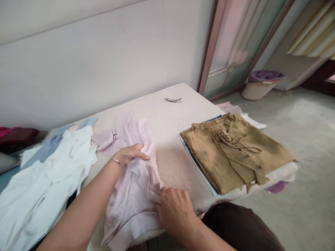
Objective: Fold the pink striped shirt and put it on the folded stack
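- The left hand (131,153) has its grip closed on a fold of the pink striped shirt (136,195), thumb on top, with a thin bracelet (115,160) on the wrist.
- The right hand (175,209) pinches the same shirt at its near edge, fingers pressed together on the cloth.
- The shirt lies on the bed (178,167), between and under the 2 hands.
- Left of the left hand is a heap of white clothes (47,181) with a blue piece (52,143) on it.
- Right of the right hand, well apart, sits a folded brown top (235,153) with strings, on a small stack.
- Far beyond both hands lies a small hair clip (173,100).
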`<state>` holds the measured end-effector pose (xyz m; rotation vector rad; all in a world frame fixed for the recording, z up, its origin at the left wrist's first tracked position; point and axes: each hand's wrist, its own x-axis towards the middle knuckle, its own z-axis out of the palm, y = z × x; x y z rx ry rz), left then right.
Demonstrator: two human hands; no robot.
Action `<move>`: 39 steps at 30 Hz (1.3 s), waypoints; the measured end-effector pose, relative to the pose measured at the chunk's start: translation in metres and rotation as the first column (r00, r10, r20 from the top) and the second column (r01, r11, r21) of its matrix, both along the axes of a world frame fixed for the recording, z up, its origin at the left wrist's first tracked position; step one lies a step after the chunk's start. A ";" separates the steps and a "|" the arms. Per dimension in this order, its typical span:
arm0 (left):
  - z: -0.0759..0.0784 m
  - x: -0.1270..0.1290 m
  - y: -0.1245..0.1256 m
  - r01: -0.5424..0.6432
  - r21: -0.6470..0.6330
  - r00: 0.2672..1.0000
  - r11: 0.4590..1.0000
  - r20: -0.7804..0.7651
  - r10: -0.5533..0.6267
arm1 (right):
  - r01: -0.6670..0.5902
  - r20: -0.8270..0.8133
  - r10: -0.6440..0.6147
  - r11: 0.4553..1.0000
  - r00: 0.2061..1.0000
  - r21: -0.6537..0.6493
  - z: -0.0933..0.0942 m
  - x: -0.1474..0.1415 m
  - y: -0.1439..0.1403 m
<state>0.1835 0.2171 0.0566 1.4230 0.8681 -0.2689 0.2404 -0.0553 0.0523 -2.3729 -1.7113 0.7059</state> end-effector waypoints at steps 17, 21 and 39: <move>-0.032 0.021 -0.002 -0.008 -0.171 0.985 0.985 0.166 0.037 | 0.185 0.061 -0.190 0.979 0.980 0.082 0.003 0.007 0.005; -0.034 0.020 -0.001 0.034 -0.164 0.988 0.986 0.156 -0.008 | 0.167 0.009 -0.166 0.986 0.986 -0.030 0.014 0.040 0.003; -0.037 0.019 -0.003 0.006 -0.089 0.987 0.996 0.163 0.008 | -0.031 0.086 0.036 0.998 0.996 -0.055 0.018 0.048 -0.007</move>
